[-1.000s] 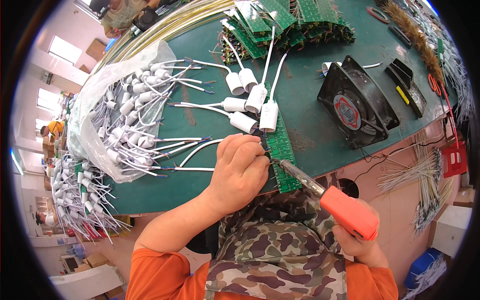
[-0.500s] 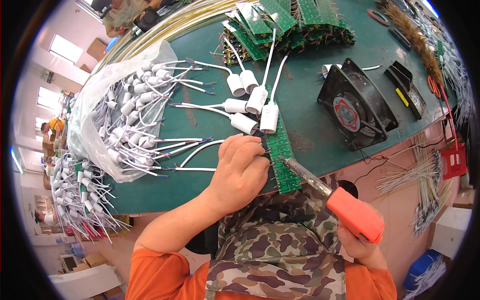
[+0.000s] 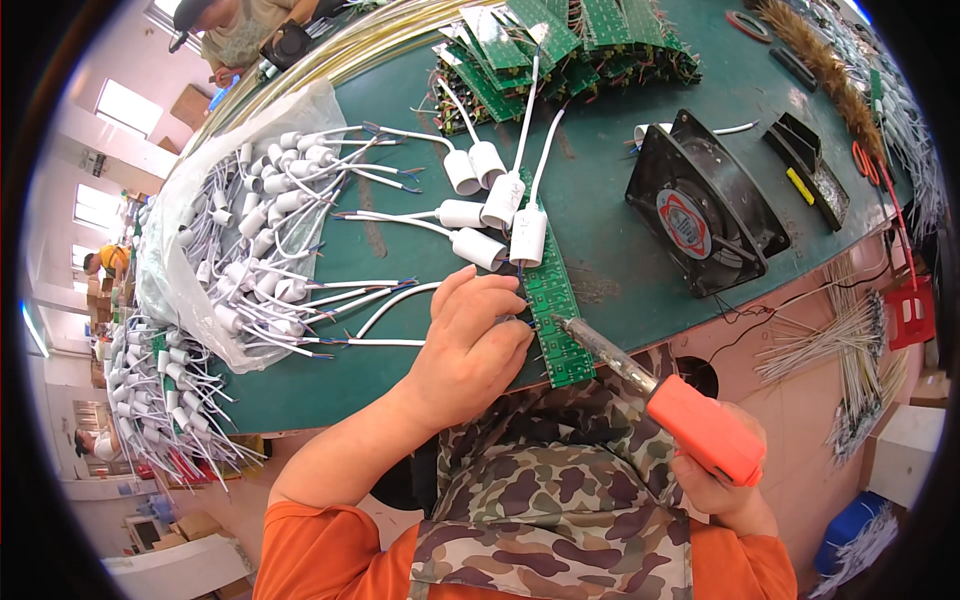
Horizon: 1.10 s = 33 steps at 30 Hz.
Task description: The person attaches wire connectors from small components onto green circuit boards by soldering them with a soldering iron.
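Observation:
My right hand (image 3: 722, 485) grips the red handle of a soldering iron (image 3: 700, 425). The iron's tip meets or hovers just over a narrow green circuit board (image 3: 560, 340) at the table's front edge. Beside the board's left edge, my left hand (image 3: 472, 335) is closed, thumb and fingertips together; what they pinch is hidden. Two white cables (image 3: 375, 343) run in behind that hand. Several white cylinders with cables, one of them a white cylinder (image 3: 528, 238), lie around the board's far end, some over it.
A clear plastic bag (image 3: 165, 250) of white cabled cylinders lies at left. Green boards (image 3: 600, 35) are stacked at the back. A black fan (image 3: 690, 215) and a black holder (image 3: 808, 170) stand to the right. Another person (image 3: 240, 30) is at the far left.
The whole view has shifted slightly. Both hands and the iron keep nearly the same place at the board. More of the other person shows at the far left.

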Tool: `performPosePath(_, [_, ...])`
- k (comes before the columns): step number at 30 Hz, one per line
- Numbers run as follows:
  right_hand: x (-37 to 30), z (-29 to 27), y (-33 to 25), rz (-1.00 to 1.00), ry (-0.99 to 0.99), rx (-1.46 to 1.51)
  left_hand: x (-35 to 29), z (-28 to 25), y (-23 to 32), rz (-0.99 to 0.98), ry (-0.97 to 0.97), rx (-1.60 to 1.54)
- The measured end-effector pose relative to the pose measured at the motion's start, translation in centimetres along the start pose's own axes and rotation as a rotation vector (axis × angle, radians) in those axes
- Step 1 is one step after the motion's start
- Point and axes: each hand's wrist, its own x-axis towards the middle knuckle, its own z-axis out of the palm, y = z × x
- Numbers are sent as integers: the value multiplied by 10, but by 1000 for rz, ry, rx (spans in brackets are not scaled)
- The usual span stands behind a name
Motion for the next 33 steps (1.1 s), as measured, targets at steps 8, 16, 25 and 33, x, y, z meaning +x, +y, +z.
performPosePath(8, [4, 5, 1, -26, 16, -9, 1, 2, 3, 9, 17, 57])
performPosePath(16, [1, 7, 2, 2, 10, 7, 2, 3, 3, 26, 20, 67])
performPosePath(25, [18, 4, -8, -41, -9, -48, 1, 3, 3, 26, 14, 85])
performPosePath(33, [1, -10, -7, -14, -15, -130, -1, 6, 2, 22, 44, 84])
